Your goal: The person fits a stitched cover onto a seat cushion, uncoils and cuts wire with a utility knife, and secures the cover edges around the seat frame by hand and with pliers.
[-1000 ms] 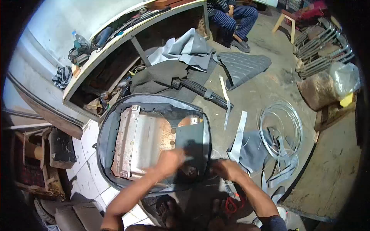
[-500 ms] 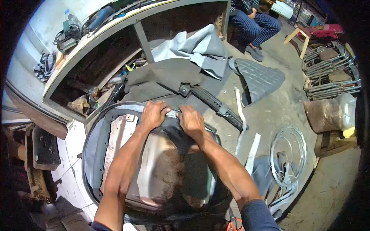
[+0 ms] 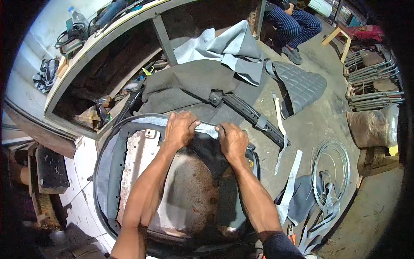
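A rounded seat base with a rusty metal pan (image 3: 185,194) lies in front of me, with grey fabric and a dark piped edge (image 3: 101,185) around it. At the far rim, my left hand (image 3: 181,129) has its fingers wrapped over the fabric edge. To its right my right hand (image 3: 233,139) grips the same edge, fingers curled. Between the two hands a light grey strip of the cover (image 3: 207,128) shows. The undersides of the fingers are hidden.
Beyond the seat lie a black metal rail (image 3: 246,113), dark cloth (image 3: 185,77) and a quilted grey piece (image 3: 304,88). Right are coiled wire (image 3: 317,190) and fabric strips. A seated person's striped legs (image 3: 286,28) show at the top. A workbench (image 3: 166,41) stands back left.
Both hands went from the near side of the seat to its far edge and took hold there. Since the middle frame, the gap between them has widened. The view has shifted.
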A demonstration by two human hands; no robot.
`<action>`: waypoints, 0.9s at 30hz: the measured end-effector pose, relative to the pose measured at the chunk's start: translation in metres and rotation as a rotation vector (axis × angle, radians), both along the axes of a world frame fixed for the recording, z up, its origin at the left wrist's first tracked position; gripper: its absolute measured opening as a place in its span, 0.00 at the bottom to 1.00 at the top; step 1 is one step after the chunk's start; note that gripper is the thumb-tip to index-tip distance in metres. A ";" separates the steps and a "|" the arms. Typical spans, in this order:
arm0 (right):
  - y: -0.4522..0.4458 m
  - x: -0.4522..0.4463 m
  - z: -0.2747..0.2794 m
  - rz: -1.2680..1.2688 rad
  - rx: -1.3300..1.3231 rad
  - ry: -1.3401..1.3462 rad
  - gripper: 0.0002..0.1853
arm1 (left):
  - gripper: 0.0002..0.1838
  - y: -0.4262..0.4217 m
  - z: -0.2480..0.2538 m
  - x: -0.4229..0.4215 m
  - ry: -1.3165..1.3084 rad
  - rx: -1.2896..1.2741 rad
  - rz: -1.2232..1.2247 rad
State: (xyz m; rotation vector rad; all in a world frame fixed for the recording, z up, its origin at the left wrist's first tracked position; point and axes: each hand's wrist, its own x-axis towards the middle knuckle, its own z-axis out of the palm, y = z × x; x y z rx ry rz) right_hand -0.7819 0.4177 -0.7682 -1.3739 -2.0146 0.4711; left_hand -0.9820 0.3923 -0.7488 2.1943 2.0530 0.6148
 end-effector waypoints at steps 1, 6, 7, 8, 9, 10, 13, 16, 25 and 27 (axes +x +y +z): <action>0.001 0.001 -0.003 0.034 0.051 0.062 0.08 | 0.09 0.000 0.001 0.001 -0.033 0.057 -0.022; 0.004 0.007 -0.013 0.124 0.031 0.091 0.06 | 0.07 -0.001 0.003 -0.001 -0.023 0.075 -0.113; 0.004 0.006 -0.014 0.151 0.039 0.123 0.05 | 0.07 -0.001 0.004 0.000 -0.007 0.065 -0.115; 0.004 0.005 -0.015 0.179 0.047 0.157 0.05 | 0.07 -0.001 0.004 0.001 0.009 0.054 -0.116; 0.004 0.004 -0.016 0.197 0.065 0.172 0.03 | 0.07 -0.001 0.004 0.002 0.014 0.014 -0.099; 0.006 0.003 -0.016 0.200 0.066 0.174 0.03 | 0.07 0.001 0.003 0.002 0.016 0.015 -0.096; 0.010 -0.006 -0.020 0.256 0.113 0.197 0.04 | 0.08 0.001 0.000 0.000 0.017 -0.043 -0.138; 0.012 -0.006 -0.022 0.276 0.117 0.176 0.08 | 0.08 0.002 -0.003 -0.001 0.068 0.015 -0.170; -0.001 0.009 -0.014 0.212 0.084 0.092 0.07 | 0.07 0.000 0.025 -0.037 0.099 -0.039 -0.227; -0.002 0.014 -0.026 0.074 0.112 0.009 0.02 | 0.10 0.006 0.020 -0.034 0.106 -0.159 -0.122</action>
